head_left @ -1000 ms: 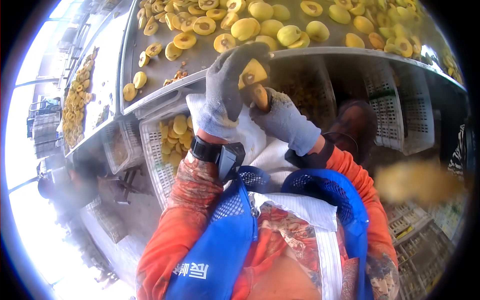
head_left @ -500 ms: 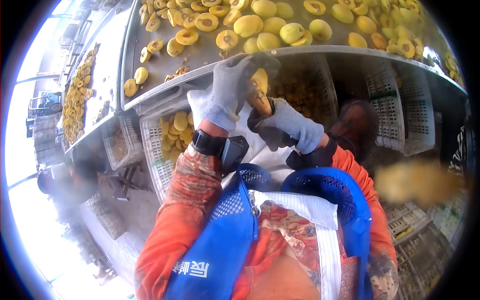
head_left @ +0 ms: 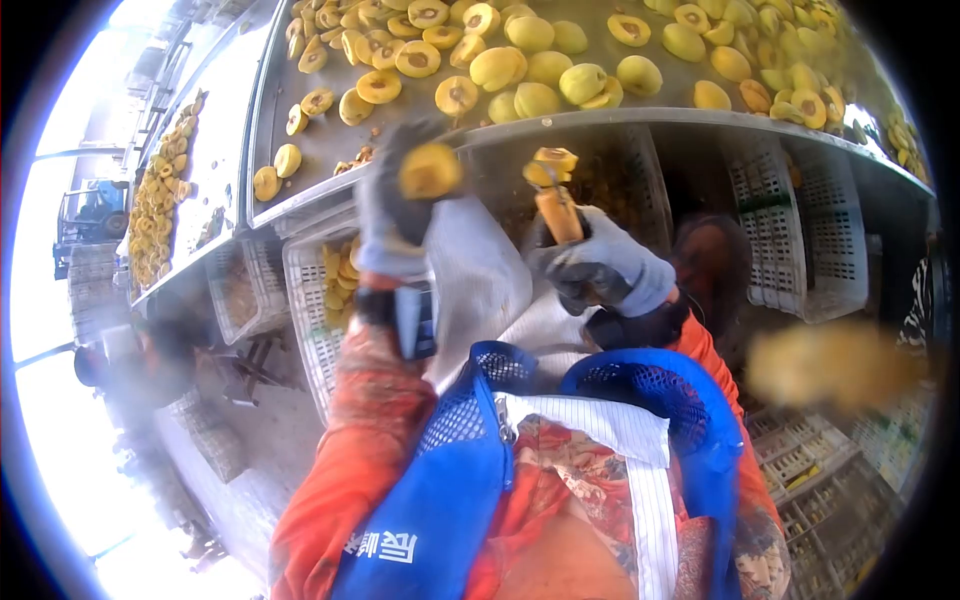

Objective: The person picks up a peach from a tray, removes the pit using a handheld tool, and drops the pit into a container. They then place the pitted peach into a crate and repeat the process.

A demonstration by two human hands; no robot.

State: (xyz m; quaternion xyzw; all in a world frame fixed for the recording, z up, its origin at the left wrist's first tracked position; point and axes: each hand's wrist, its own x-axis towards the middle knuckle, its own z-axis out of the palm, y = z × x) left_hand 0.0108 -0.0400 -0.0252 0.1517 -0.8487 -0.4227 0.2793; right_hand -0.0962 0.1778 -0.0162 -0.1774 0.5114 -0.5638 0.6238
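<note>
Yellow fruit half (head_left: 430, 170) held apart from the coring tool (head_left: 557, 208).
Left hand (head_left: 395, 215) closed round the fruit half near the table (head_left: 640, 118) edge; right hand (head_left: 600, 272) gripped the coring tool. Many cut halves (head_left: 480, 60) lay done; crate (head_left: 300, 290) part full.

Your left hand (head_left: 395, 208), in a grey knit glove, is raised and motion-blurred, fingers curled closed, wrist bent, forearm in an orange sleeve. Your right hand (head_left: 603, 270), gloved alike, sits lower, clenched in a fist, elbow bent.
</note>
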